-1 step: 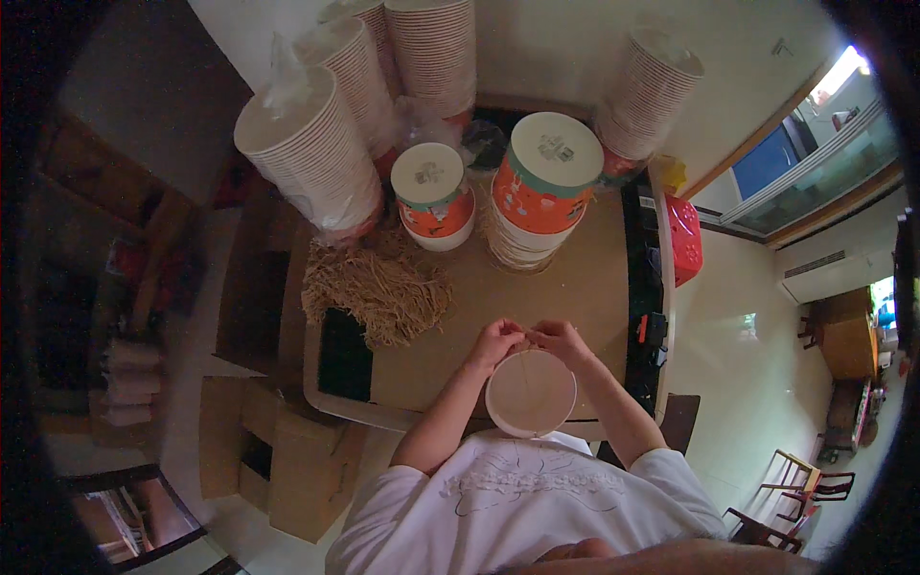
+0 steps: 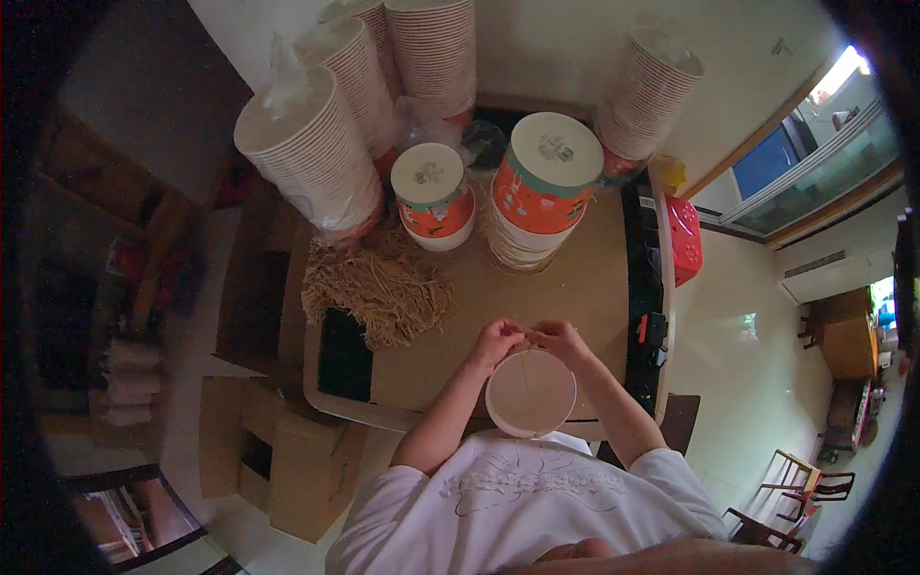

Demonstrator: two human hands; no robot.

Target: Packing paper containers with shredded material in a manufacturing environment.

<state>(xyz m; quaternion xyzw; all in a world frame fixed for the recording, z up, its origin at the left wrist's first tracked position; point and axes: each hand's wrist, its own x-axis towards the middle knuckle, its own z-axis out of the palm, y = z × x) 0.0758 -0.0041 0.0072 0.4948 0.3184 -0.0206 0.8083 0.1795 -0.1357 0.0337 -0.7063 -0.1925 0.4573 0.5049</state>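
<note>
An open white paper bucket (image 2: 530, 407) stands against my shirt at the table's near edge, its mouth facing up. A thin string (image 2: 522, 369) runs across its opening toward my fingers. At the far rim my left hand (image 2: 497, 343) and my right hand (image 2: 563, 342) are nearly touching. Both are closed in a pinch on the string, though its end between my fingertips is too small to make out. Beyond my left hand lies a loose heap of brown twisted paper strings (image 2: 379, 292).
Upside-down orange and green paper buckets stand in a small stack (image 2: 436, 196) and a larger stack (image 2: 548, 182). Tall wrapped stacks of white buckets (image 2: 311, 153) line the back left, with another stack (image 2: 647, 96) at back right. A cardboard box (image 2: 283, 455) sits left, below the table.
</note>
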